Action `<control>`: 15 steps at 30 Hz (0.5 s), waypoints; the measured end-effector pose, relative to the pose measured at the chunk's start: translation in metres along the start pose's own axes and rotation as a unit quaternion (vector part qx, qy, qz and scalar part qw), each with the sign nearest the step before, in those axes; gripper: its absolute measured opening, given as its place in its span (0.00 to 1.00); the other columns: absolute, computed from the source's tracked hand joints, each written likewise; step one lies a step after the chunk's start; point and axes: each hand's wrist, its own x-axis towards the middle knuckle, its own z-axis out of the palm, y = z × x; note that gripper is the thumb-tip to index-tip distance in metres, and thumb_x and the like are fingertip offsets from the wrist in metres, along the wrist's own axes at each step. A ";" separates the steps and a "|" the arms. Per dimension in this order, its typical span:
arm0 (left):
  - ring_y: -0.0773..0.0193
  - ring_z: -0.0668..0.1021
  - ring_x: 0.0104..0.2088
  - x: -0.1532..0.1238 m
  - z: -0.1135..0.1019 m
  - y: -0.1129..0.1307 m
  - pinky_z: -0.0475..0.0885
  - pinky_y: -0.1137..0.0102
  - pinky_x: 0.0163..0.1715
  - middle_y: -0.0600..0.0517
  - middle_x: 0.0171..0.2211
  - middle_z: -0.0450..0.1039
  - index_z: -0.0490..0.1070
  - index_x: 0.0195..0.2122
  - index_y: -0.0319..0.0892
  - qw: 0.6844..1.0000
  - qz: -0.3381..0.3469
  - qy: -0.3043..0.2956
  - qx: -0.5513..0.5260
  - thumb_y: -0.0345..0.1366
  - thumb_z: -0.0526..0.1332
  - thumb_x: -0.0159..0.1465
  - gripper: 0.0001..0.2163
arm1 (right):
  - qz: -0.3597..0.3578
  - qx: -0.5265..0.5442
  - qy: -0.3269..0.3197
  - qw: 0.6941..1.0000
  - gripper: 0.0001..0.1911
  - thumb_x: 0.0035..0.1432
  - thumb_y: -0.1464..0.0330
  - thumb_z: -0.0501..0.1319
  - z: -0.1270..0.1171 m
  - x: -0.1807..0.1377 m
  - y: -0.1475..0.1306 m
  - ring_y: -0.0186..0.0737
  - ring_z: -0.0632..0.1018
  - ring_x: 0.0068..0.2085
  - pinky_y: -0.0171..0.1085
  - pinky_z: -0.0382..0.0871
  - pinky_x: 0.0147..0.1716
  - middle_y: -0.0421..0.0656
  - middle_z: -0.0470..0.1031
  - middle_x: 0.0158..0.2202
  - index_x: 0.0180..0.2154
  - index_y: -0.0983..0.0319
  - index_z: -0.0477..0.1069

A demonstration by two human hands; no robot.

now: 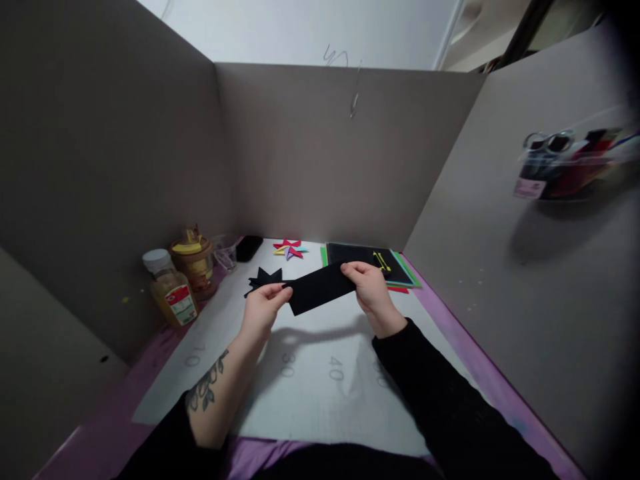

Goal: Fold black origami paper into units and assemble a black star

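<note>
A black strip of paper (pixel 323 289) is stretched between my two hands above the table, tilted up toward the right. My left hand (pixel 263 307) pinches its left end between thumb and fingers. At the opposite end, my right hand (pixel 371 293) grips the upper right corner. Just behind my left hand lies a folded black paper star (pixel 266 275), partly covered by that hand. Farther back sits a multicoloured paper star (pixel 290 249). Beyond my right hand is a stack of coloured paper with a black sheet (pixel 345 253) on top, bearing a small yellow item (pixel 381 261).
Along the left wall stand a glue bottle (pixel 174 293), a brown cup with a yellow lid (pixel 194 261) and a clear plastic cup (pixel 225 252). A phone (pixel 249 249) lies behind them. A holder with scissors and pens (pixel 565 167) hangs on the right wall. A white numbered sheet (pixel 320 407) covers the table.
</note>
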 end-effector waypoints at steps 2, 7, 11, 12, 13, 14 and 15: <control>0.60 0.78 0.30 0.000 0.000 0.000 0.72 0.67 0.34 0.47 0.28 0.78 0.76 0.33 0.36 1.000 -0.002 -0.007 -0.003 0.45 0.71 0.43 0.20 | 0.002 0.007 0.001 1.000 0.13 0.39 0.59 0.70 0.000 0.000 0.000 0.38 0.71 0.29 0.38 0.65 0.32 0.41 0.74 0.24 0.23 0.62 0.75; 0.62 0.77 0.28 0.000 -0.001 0.000 0.71 0.68 0.33 0.49 0.27 0.78 0.76 0.32 0.36 1.000 -0.006 -0.012 -0.015 0.45 0.72 0.42 0.20 | 0.006 0.014 -0.003 1.000 0.12 0.39 0.60 0.70 0.000 0.000 0.000 0.37 0.71 0.29 0.37 0.65 0.32 0.41 0.74 0.24 0.23 0.62 0.75; 0.62 0.77 0.28 0.001 -0.001 0.000 0.71 0.68 0.33 0.49 0.26 0.77 0.76 0.33 0.36 1.000 0.001 -0.019 -0.009 0.45 0.71 0.44 0.19 | 0.016 0.020 -0.006 1.000 0.13 0.38 0.60 0.70 -0.001 0.001 0.000 0.38 0.72 0.28 0.38 0.65 0.31 0.41 0.74 0.24 0.23 0.63 0.75; 0.63 0.77 0.28 0.000 -0.001 0.000 0.71 0.68 0.32 0.48 0.26 0.77 0.76 0.33 0.36 1.000 0.005 -0.020 -0.006 0.44 0.71 0.44 0.19 | 0.017 0.021 -0.007 1.000 0.13 0.38 0.60 0.70 -0.001 0.001 0.001 0.38 0.72 0.28 0.37 0.65 0.30 0.41 0.74 0.24 0.23 0.63 0.75; 0.63 0.76 0.27 0.000 -0.001 0.001 0.70 0.69 0.32 0.49 0.26 0.77 0.76 0.34 0.36 1.000 0.012 -0.022 -0.003 0.44 0.71 0.44 0.19 | 0.019 0.022 -0.006 1.000 0.13 0.38 0.60 0.70 -0.001 0.001 0.001 0.38 0.72 0.28 0.37 0.65 0.30 0.41 0.74 0.23 0.23 0.63 0.75; 0.64 0.76 0.26 -0.001 0.000 0.002 0.70 0.70 0.30 0.50 0.25 0.76 0.76 0.35 0.36 0.999 0.021 -0.023 0.000 0.43 0.71 0.45 0.20 | 0.021 0.024 -0.006 0.999 0.13 0.38 0.60 0.70 -0.001 0.001 0.001 0.37 0.72 0.27 0.37 0.64 0.29 0.41 0.74 0.23 0.23 0.63 0.75; 0.66 0.74 0.25 -0.003 0.000 0.004 0.68 0.72 0.29 0.52 0.24 0.75 0.76 0.37 0.36 0.999 0.035 -0.024 0.005 0.43 0.70 0.46 0.20 | 0.023 0.027 -0.005 0.999 0.13 0.38 0.60 0.71 0.000 0.001 0.001 0.37 0.71 0.27 0.37 0.64 0.29 0.40 0.74 0.23 0.23 0.63 0.75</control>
